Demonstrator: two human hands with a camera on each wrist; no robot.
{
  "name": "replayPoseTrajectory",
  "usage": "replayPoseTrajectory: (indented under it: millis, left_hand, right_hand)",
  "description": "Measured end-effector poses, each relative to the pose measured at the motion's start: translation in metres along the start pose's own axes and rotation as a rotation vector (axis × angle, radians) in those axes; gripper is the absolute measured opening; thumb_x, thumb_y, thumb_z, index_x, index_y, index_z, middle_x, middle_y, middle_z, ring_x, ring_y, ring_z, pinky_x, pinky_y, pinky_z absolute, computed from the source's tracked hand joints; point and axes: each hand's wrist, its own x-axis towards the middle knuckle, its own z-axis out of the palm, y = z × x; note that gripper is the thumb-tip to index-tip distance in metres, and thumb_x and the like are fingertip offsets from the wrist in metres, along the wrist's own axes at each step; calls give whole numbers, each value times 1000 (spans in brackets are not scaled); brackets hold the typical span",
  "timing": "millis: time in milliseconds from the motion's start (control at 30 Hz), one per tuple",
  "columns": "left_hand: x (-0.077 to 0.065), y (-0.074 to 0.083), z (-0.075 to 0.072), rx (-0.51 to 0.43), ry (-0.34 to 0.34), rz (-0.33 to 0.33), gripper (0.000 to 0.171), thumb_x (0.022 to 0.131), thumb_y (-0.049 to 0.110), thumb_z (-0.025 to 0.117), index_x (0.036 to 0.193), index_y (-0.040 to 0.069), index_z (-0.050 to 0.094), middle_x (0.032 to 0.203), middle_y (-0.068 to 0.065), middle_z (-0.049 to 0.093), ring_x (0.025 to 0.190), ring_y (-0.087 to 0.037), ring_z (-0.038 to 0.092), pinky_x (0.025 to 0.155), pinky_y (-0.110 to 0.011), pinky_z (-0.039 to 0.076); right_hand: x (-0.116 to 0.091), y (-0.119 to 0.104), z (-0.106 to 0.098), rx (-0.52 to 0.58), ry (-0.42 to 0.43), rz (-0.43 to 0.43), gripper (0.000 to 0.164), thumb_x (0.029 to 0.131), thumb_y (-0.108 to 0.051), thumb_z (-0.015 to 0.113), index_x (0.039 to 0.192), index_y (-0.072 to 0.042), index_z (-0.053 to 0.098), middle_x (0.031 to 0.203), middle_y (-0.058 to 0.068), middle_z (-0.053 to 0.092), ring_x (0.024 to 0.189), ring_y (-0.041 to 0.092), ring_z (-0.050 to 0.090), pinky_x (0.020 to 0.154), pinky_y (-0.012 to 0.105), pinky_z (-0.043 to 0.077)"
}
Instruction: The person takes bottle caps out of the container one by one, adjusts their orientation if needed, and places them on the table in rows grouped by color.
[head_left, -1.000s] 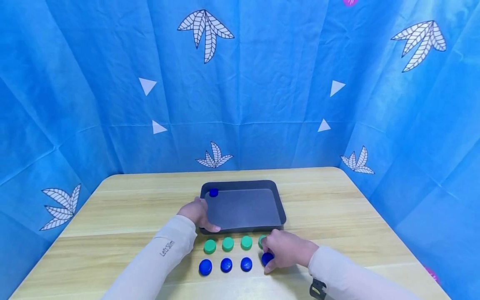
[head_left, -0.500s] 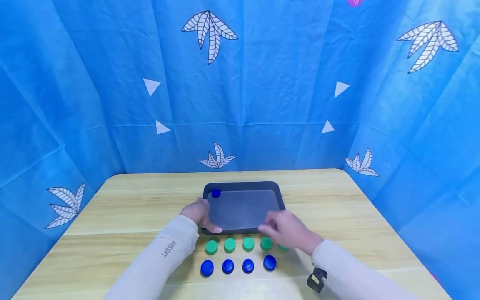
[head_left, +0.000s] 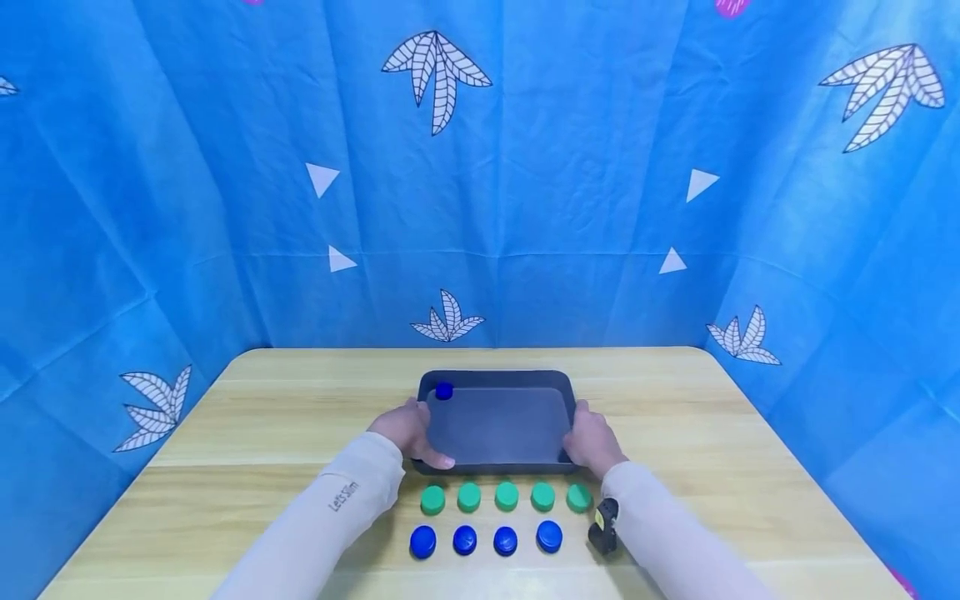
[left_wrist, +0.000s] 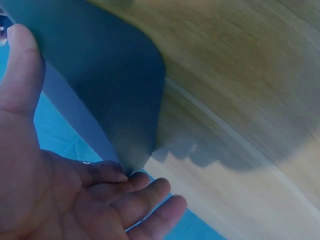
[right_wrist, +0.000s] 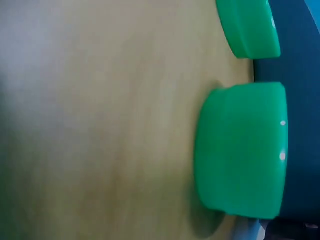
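A dark grey rectangular baking tray (head_left: 498, 425) lies on the wooden table between my hands. My left hand (head_left: 411, 433) grips its front left corner, the thumb along the front edge and the fingers at the side. In the left wrist view, the left hand (left_wrist: 75, 185) has its fingertips against the outer wall of the tray (left_wrist: 115, 75). At the tray's right side, my right hand (head_left: 592, 437) holds the edge, its fingertips partly hidden. Inside the tray's back left corner sits one blue bottle cap (head_left: 444, 391).
In front of the tray runs a row of several green caps (head_left: 506, 497), with a row of several blue caps (head_left: 465, 540) nearer me. A green cap (right_wrist: 242, 150) looms close in the right wrist view. Blue patterned cloth (head_left: 495, 183) hangs around the table (head_left: 300, 400).
My right hand has left the rightmost blue cap on the table, passed over the green row and come to the tray's right side. The left hand stays at its corner; the view shifts slightly.
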Motion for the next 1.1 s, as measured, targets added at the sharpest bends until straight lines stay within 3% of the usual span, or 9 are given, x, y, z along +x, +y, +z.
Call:
replayPoseTrajectory:
  millis: [133, 233, 367, 467, 700, 933, 1000, 1100]
  left_hand:
    - [8, 1, -4, 33, 19, 26, 103, 70, 59, 79, 143, -3, 40, 148, -25, 35, 134, -40, 37, 105, -50, 35]
    - [23, 7, -9, 85, 110, 93, 78, 78, 55, 74, 131, 1, 56, 142, -24, 42, 131, -39, 39, 105, -52, 32]
    - [46, 11, -10, 187, 259, 186, 43, 86, 42, 72, 108, 6, 68, 125, -18, 53, 114, -34, 47, 93, -50, 33]
    - [60, 12, -8, 249, 293, 207, 29, 88, 36, 72, 96, 9, 71, 111, -11, 59, 102, -30, 50, 85, -46, 35]
    - [77, 12, 2, 311, 231, 162, 22, 88, 33, 72, 94, 12, 71, 102, -6, 63, 98, -29, 48, 85, -47, 31]
    - [75, 16, 6, 296, 183, 185, 16, 85, 25, 76, 87, 12, 68, 79, -1, 63, 84, -23, 54, 85, -47, 35]
    - [72, 17, 6, 264, 166, 209, 14, 86, 21, 75, 88, 10, 68, 75, -1, 62, 77, -20, 56, 85, -44, 41]
    - [65, 15, 2, 167, 153, 263, 15, 89, 16, 71, 78, 8, 66, 65, 0, 57, 63, -16, 55, 69, -33, 47]
  right_hand:
    - [0, -2, 3, -50, 16, -2, 54, 83, -3, 62, 129, 14, 39, 102, 31, 61, 87, 37, 65, 75, 49, 52]
    - [-1, 0, 3, -65, 27, -7, 50, 83, -2, 63, 126, 14, 41, 97, 29, 62, 82, 34, 64, 73, 48, 53]
    - [-1, 1, 4, -49, 35, 2, 51, 83, -2, 63, 127, 13, 41, 97, 29, 62, 84, 33, 64, 76, 48, 53]
    - [0, 2, 6, -33, 34, 1, 53, 82, -2, 62, 128, 13, 40, 99, 29, 62, 87, 34, 64, 78, 48, 52]
    - [4, 1, 10, -28, 26, -22, 53, 82, -3, 62, 128, 13, 39, 93, 26, 62, 82, 31, 63, 75, 46, 52]
    - [3, -1, 6, -36, -14, -18, 57, 85, -3, 59, 132, 15, 32, 98, 27, 61, 85, 32, 63, 79, 46, 52]
    - [3, -1, 5, -39, -23, -12, 58, 86, -3, 58, 133, 15, 31, 100, 28, 61, 88, 32, 63, 80, 46, 52]
    - [4, -1, 6, -44, -29, -14, 57, 87, -4, 57, 133, 16, 30, 100, 28, 61, 88, 32, 63, 80, 46, 52]
